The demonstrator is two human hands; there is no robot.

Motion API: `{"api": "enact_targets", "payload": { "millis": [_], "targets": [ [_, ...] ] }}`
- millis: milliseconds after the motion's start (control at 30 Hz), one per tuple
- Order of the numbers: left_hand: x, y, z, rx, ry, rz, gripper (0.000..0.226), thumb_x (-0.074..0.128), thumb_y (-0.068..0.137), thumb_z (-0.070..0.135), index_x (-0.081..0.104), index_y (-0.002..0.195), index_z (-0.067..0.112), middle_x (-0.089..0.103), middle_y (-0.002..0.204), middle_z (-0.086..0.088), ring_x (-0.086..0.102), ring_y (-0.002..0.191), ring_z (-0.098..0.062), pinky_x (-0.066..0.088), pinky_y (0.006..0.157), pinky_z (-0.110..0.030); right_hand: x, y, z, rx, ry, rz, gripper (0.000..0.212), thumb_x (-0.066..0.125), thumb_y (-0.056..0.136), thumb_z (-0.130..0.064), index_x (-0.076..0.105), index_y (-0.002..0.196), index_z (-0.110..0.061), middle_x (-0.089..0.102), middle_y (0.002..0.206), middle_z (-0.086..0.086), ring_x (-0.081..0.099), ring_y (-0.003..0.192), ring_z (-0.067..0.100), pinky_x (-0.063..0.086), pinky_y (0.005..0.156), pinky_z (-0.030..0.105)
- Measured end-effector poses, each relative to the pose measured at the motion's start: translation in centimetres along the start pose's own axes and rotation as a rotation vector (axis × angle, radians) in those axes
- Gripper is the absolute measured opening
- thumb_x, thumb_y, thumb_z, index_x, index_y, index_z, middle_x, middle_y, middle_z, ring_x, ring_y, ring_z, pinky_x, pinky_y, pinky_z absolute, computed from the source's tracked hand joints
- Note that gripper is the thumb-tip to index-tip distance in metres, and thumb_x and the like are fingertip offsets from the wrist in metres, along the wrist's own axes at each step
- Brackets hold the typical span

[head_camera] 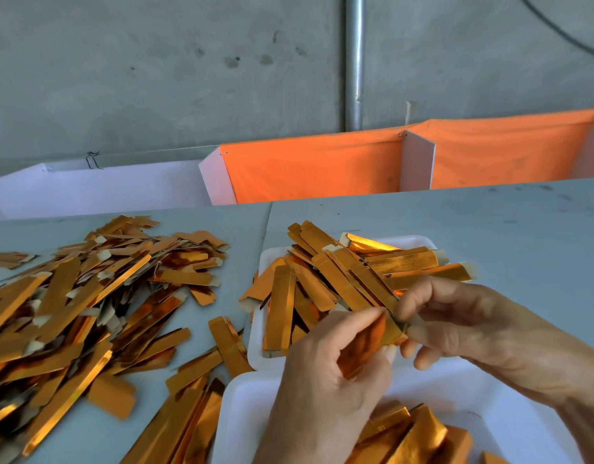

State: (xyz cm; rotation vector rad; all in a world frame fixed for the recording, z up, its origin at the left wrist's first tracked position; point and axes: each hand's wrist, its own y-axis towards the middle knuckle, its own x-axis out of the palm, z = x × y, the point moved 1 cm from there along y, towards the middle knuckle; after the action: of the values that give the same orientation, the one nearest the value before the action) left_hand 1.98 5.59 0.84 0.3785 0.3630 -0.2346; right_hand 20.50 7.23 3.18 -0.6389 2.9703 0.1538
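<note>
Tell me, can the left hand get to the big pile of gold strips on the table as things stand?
Probably not at once: the left hand pinches a gold strip with the right hand. Nothing stands between it and the pile.

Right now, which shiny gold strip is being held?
The gold strip pinched in the grip of the left hand and right hand. The other strips lie loose on the table, in the near tray or the far tray.
</note>
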Motion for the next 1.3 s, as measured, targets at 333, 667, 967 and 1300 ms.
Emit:
{"api": "enact_targets", "payload": {
  "millis": [333, 667, 967, 1300],
  "targets": [
    [-0.1, -0.2, -0.5, 0.004, 0.131, -0.016, 0.037, 0.07, 0.081, 0.026, 0.057, 0.1, 0.056, 0.063, 0.103, 0.03, 0.055, 0.1, 0.015, 0.044, 0.079, -0.001, 1.0, 0.5, 0.3, 0.059, -0.133, 0.033, 0.009, 0.063, 0.071, -0.011, 0.058, 0.076, -0.016, 0.053, 0.055, -0.002, 0.049, 0.048, 0.011, 0.042, 0.05, 0.019],
    [-0.5, -0.3, 0.0, -0.025, 0.071, 0.022, 0.04, 0.074, 0.078, 0.025, 0.051, 0.099, 0.05, 0.064, 0.095, 0.034, 0.059, 0.091, 0.014, 0.041, 0.07, 0.001, 0.0, 0.5, 1.1, 0.124, 0.412, -0.083, 0.04, 0.086, 0.06, -0.023, 0.07, 0.092, -0.006, 0.056, 0.067, 0.008, 0.055, 0.051, 0.016, 0.049, 0.046, 0.023],
    [-0.6, -0.5, 0.3, 0.029, 0.098, 0.004, 0.039, 0.074, 0.079, 0.022, 0.051, 0.098, 0.046, 0.066, 0.093, 0.031, 0.061, 0.088, 0.012, 0.041, 0.071, 0.001, 0.3, 0.6, 0.8, 0.164, 0.353, -0.065, 0.036, 0.09, 0.055, -0.023, 0.07, 0.082, -0.009, 0.056, 0.062, 0.008, 0.055, 0.047, 0.016, 0.049, 0.044, 0.022],
    [-0.3, -0.5, 0.1, 0.005, 0.134, -0.022, 0.034, 0.071, 0.081, 0.029, 0.049, 0.099, 0.048, 0.063, 0.096, 0.028, 0.058, 0.094, 0.011, 0.045, 0.074, -0.004, 0.6, 0.6, 0.6, 0.186, 0.202, -0.027, 0.006, 0.068, 0.071, -0.01, 0.068, 0.075, -0.012, 0.055, 0.061, 0.012, 0.053, 0.049, 0.018, 0.047, 0.046, 0.023]
  ]
}}
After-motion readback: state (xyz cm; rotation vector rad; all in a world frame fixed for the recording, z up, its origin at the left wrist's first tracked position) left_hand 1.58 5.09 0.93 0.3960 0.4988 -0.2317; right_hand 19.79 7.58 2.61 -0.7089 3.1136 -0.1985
